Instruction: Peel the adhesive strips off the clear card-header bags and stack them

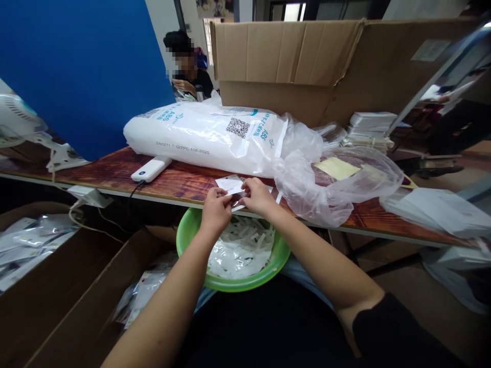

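At the table's front edge my left hand (217, 207) is closed, its thumb and fingers pinching the near left side of a white card in a clear plastic sleeve (231, 185). My right hand (258, 196) is also closed, with its fingertips on the right side of the same sleeved card. Part of the card is hidden behind the fingers. Below both hands a green basin (245, 282) holds many white paper or film strips (241, 250). Just beyond the hands lies a large white printed sack (207, 135) with a QR code.
A crumpled clear plastic bag (307, 179) lies at the right on the wooden table (180, 181). A white power strip (151, 168) sits left. Cardboard boxes (95, 291) with packaged cards stand lower left. White paper stacks (452, 204) lie right. Another person (197, 79) sits across.
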`<act>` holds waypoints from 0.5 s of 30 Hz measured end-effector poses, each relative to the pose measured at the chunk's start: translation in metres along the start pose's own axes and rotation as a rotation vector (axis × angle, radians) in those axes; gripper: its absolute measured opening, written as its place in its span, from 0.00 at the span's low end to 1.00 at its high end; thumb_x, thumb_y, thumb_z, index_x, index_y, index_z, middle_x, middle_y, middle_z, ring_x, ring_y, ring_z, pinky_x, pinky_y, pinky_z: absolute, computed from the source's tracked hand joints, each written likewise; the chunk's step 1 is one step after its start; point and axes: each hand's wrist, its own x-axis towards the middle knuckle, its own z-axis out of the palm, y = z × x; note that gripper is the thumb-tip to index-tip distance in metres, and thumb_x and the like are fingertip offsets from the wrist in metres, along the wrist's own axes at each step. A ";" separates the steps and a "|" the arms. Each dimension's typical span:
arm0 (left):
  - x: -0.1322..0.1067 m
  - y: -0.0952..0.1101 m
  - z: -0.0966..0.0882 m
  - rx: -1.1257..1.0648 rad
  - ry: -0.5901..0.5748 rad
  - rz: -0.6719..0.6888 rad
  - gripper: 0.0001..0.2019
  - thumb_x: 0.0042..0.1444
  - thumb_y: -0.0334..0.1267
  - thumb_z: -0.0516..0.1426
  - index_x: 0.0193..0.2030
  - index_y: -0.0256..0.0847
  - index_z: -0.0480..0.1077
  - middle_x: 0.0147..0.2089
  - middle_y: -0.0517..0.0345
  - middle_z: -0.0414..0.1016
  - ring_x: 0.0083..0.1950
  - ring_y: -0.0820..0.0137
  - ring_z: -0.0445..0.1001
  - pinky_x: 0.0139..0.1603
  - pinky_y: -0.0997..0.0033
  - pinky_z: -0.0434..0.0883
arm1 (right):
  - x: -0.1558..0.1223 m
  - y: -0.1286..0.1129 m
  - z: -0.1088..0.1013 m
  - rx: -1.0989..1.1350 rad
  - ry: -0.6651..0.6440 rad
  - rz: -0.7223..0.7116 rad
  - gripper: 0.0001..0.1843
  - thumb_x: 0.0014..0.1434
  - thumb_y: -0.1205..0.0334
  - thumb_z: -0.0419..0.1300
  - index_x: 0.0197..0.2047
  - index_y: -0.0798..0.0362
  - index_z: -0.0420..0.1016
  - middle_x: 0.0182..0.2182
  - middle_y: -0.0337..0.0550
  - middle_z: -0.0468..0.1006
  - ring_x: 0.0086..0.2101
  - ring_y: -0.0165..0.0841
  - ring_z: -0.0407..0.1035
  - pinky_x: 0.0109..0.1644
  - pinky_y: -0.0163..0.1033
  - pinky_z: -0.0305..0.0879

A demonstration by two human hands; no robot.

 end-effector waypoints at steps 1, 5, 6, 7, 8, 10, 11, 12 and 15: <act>0.001 -0.001 0.000 0.000 -0.005 0.002 0.10 0.56 0.37 0.56 0.39 0.42 0.79 0.48 0.51 0.66 0.46 0.66 0.69 0.53 0.66 0.70 | 0.001 0.002 -0.003 -0.001 -0.016 -0.003 0.14 0.48 0.68 0.64 0.39 0.54 0.68 0.36 0.39 0.69 0.33 0.29 0.66 0.38 0.34 0.64; 0.004 -0.004 0.001 -0.001 -0.029 0.020 0.11 0.56 0.37 0.55 0.39 0.42 0.79 0.48 0.51 0.66 0.45 0.66 0.70 0.53 0.66 0.70 | 0.002 0.008 -0.009 -0.052 -0.004 -0.018 0.19 0.50 0.61 0.66 0.45 0.53 0.70 0.43 0.45 0.69 0.42 0.35 0.67 0.47 0.41 0.63; 0.005 -0.004 0.002 -0.001 -0.034 0.028 0.11 0.56 0.38 0.55 0.39 0.42 0.79 0.48 0.51 0.66 0.45 0.67 0.70 0.52 0.66 0.70 | 0.002 0.009 -0.009 -0.067 -0.001 -0.029 0.21 0.50 0.60 0.66 0.47 0.53 0.70 0.46 0.47 0.69 0.46 0.38 0.66 0.50 0.44 0.62; 0.005 -0.005 0.002 0.001 -0.041 0.037 0.11 0.56 0.38 0.54 0.38 0.42 0.79 0.47 0.51 0.66 0.44 0.67 0.70 0.52 0.66 0.70 | 0.003 0.009 -0.008 -0.079 -0.007 -0.043 0.23 0.51 0.60 0.66 0.50 0.53 0.70 0.49 0.49 0.68 0.49 0.41 0.65 0.53 0.46 0.60; 0.006 -0.006 0.002 0.003 -0.050 0.046 0.11 0.56 0.37 0.54 0.38 0.42 0.79 0.47 0.51 0.66 0.43 0.67 0.70 0.51 0.66 0.70 | 0.005 0.009 -0.006 -0.087 -0.021 -0.059 0.24 0.52 0.60 0.65 0.52 0.52 0.70 0.51 0.50 0.68 0.52 0.43 0.63 0.55 0.49 0.58; 0.007 -0.008 0.003 0.009 -0.067 0.062 0.11 0.56 0.37 0.54 0.38 0.42 0.79 0.47 0.52 0.66 0.43 0.68 0.70 0.51 0.66 0.71 | 0.011 0.012 -0.002 -0.090 -0.072 -0.094 0.23 0.55 0.62 0.62 0.55 0.52 0.69 0.54 0.52 0.67 0.55 0.44 0.61 0.57 0.51 0.56; 0.008 -0.009 0.002 0.014 -0.074 0.067 0.11 0.56 0.37 0.54 0.38 0.43 0.79 0.47 0.52 0.66 0.43 0.68 0.71 0.50 0.67 0.71 | 0.016 0.014 0.000 -0.084 -0.106 -0.116 0.22 0.57 0.63 0.60 0.55 0.51 0.69 0.55 0.51 0.67 0.56 0.43 0.61 0.58 0.51 0.56; 0.009 -0.010 0.002 0.019 -0.079 0.069 0.11 0.56 0.37 0.54 0.38 0.43 0.79 0.47 0.52 0.65 0.42 0.69 0.71 0.50 0.67 0.71 | 0.021 0.016 0.002 -0.075 -0.144 -0.140 0.21 0.58 0.63 0.60 0.55 0.51 0.70 0.56 0.50 0.67 0.55 0.41 0.62 0.58 0.49 0.57; 0.010 -0.011 0.000 0.043 -0.089 0.062 0.11 0.56 0.36 0.55 0.37 0.43 0.79 0.47 0.53 0.65 0.42 0.70 0.71 0.48 0.69 0.71 | 0.038 0.024 0.004 -0.047 -0.232 -0.205 0.19 0.55 0.62 0.64 0.51 0.51 0.74 0.54 0.47 0.71 0.53 0.36 0.66 0.57 0.40 0.60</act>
